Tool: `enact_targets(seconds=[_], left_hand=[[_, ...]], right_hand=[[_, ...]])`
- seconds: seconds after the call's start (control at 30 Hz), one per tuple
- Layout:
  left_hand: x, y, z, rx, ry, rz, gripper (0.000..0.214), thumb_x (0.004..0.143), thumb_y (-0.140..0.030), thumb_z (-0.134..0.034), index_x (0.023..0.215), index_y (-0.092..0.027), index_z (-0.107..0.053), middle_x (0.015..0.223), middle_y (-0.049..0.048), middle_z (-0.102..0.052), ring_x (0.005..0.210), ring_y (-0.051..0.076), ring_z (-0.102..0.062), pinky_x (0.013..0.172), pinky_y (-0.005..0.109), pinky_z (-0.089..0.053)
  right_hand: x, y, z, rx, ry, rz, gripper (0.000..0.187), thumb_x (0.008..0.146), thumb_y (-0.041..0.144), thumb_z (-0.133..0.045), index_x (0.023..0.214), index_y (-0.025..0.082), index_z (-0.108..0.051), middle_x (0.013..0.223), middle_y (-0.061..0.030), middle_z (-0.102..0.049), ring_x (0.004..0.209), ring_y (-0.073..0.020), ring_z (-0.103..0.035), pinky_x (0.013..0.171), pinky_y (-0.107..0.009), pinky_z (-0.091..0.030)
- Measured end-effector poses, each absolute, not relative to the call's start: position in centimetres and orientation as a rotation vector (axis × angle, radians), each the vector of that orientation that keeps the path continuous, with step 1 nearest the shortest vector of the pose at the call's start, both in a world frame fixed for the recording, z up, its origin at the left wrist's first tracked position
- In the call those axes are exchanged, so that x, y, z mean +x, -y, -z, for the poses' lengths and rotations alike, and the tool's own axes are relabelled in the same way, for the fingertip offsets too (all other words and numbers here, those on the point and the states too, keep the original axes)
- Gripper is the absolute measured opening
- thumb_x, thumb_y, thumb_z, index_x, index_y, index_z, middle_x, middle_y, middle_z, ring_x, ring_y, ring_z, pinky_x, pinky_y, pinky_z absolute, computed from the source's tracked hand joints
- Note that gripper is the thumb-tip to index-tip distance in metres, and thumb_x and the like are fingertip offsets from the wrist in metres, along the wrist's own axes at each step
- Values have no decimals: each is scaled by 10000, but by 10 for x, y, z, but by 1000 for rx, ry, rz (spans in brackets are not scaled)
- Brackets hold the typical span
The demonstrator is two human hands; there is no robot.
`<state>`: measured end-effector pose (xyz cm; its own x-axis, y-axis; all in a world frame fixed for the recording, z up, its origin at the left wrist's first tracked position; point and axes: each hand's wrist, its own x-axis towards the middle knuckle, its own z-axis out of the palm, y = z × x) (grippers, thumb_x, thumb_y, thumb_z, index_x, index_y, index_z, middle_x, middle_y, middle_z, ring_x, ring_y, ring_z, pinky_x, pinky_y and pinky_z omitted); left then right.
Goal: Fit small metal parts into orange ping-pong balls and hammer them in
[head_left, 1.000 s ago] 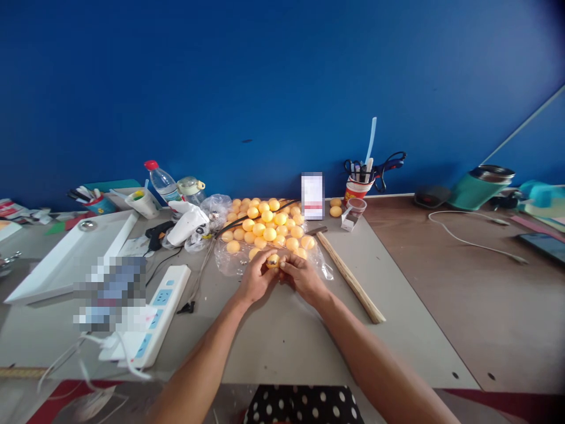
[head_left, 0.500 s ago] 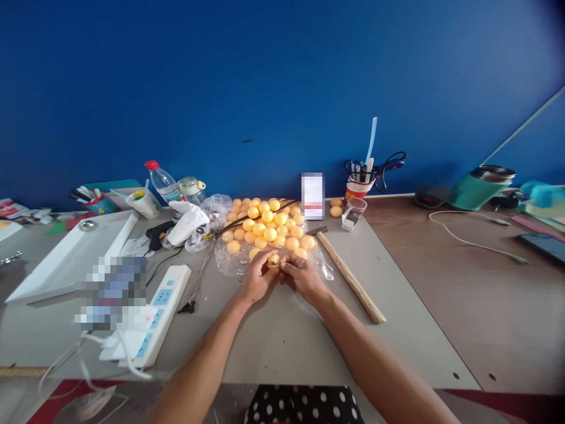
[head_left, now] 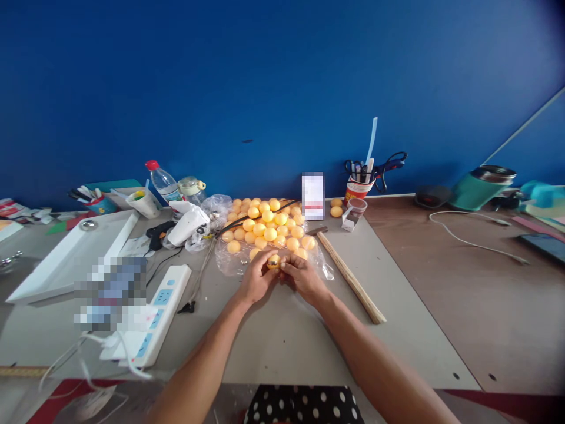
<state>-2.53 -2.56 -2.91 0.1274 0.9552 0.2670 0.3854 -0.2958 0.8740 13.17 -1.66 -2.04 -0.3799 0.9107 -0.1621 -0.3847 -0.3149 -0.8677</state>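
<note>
Between my two hands, just above the table, is an orange ping-pong ball (head_left: 273, 259) with a dark, shiny patch on its near side. My left hand (head_left: 258, 277) grips it from the left with closed fingers. From the right, my right hand (head_left: 302, 277) pinches at the same ball, its fingertips against the edge; whether they hold anything smaller is too fine to see. Directly beyond my hands, many more orange balls (head_left: 259, 229) lie heaped on a clear plastic bag (head_left: 226, 264). A dark strap or cable crosses the heap.
A hammer with a wooden handle (head_left: 351, 277) lies right of my hands. Leftward are a white power strip (head_left: 165, 309), a white tray (head_left: 33, 282) and a black glue gun (head_left: 159, 234). Behind stand a red cup of tools (head_left: 358, 191), a clear small box (head_left: 353, 215) and a bottle (head_left: 162, 181).
Hardly anything differs. Both hands stay in place around the ball, whose dark, shiny patch looks very slightly shifted.
</note>
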Motion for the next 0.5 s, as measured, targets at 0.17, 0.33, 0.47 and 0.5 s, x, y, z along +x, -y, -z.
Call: enact_targets(seconds=[0.17, 0.33, 0.47, 0.5], left_hand=[[-25, 26, 29, 1776, -1294, -1156, 382, 834, -296, -637, 1197, -184, -604, 1205, 109, -620, 1103, 239, -597, 1006, 381, -461], [-25, 26, 29, 1760, -1287, -1149, 397, 834, -314, -638, 1209, -190, -604, 1216, 108, -617, 1109, 239, -595, 998, 373, -467], [-25, 26, 28, 1763, -1290, -1152, 386, 834, -306, -638, 1200, -187, -609, 1214, 110, -620, 1105, 239, -600, 1000, 376, -467], [-25, 26, 28, 1768, -1292, -1149, 387, 834, -300, -636, 1203, -186, -606, 1213, 111, -621, 1103, 239, -601, 1001, 378, -467]], right_hand=[[131, 17, 20, -861, 937, -1838, 282, 647, 390, -754, 678, 190, -558, 535, 37, -561, 508, -100, -481, 553, -251, -364], [132, 17, 21, -843, 938, -1840, 281, 652, 393, -752, 683, 185, -566, 537, 35, -566, 509, -98, -484, 559, -250, -367], [131, 16, 22, -837, 923, -1845, 279, 644, 385, -755, 679, 185, -564, 530, 37, -564, 502, -95, -481, 547, -245, -353], [131, 16, 22, -839, 923, -1846, 277, 644, 382, -754, 677, 185, -563, 528, 37, -562, 501, -95, -480, 549, -246, -354]])
